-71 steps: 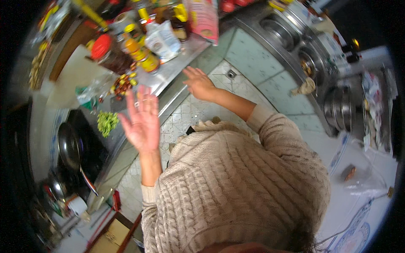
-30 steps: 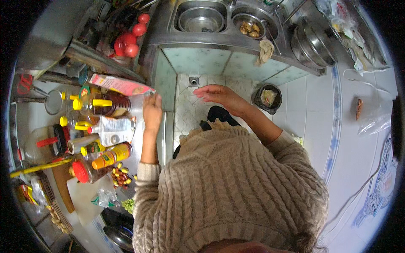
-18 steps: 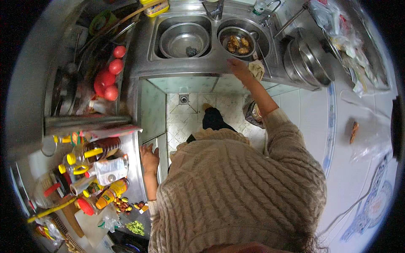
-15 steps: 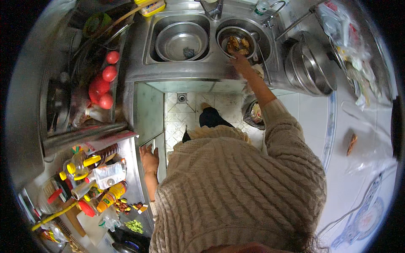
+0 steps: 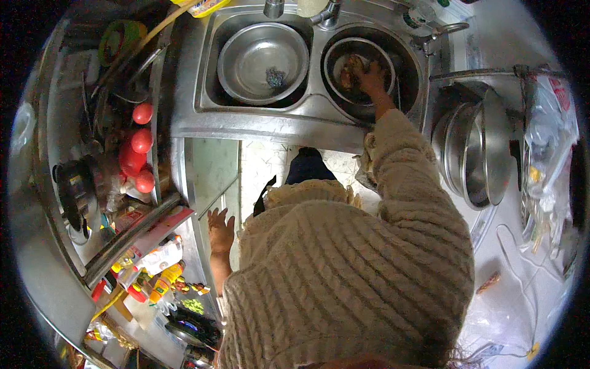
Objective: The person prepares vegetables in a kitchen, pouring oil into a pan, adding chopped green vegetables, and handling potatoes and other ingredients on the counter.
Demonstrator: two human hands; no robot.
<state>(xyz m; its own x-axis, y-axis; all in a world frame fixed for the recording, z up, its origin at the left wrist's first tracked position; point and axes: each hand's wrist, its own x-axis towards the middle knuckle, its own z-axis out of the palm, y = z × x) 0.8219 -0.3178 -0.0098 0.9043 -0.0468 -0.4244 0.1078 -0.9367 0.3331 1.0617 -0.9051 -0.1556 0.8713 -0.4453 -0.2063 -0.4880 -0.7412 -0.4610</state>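
Observation:
My right hand (image 5: 371, 79) reaches down inside a round metal pot (image 5: 344, 40) standing in the right sink basin. Its fingers look spread and touch or hover just beside several brown, lumpy pieces of food (image 5: 351, 69); shadow hides their exact contact. My left hand (image 5: 221, 230) is held out low at my left side, fingers apart and holding nothing, near the counter edge and pale cabinet door. In the left basin rests a wide metal bowl (image 5: 246, 46) with a small dark scouring pad (image 5: 275, 77) in it.
Two faucets rise behind the basins, one of them the slim curved tap (image 5: 452, 28). Large metal basins (image 5: 482, 154) lean at the right. Red balls (image 5: 142, 141) line a left shelf. Bottles, including a yellow one (image 5: 166, 280), crowd the left counter near a stove (image 5: 190, 329).
My right hand has moved from the pot's near rim down into the pot, over the brown pieces. My left hand's fingers have spread wider. The whole view has shifted, bringing the sink closer.

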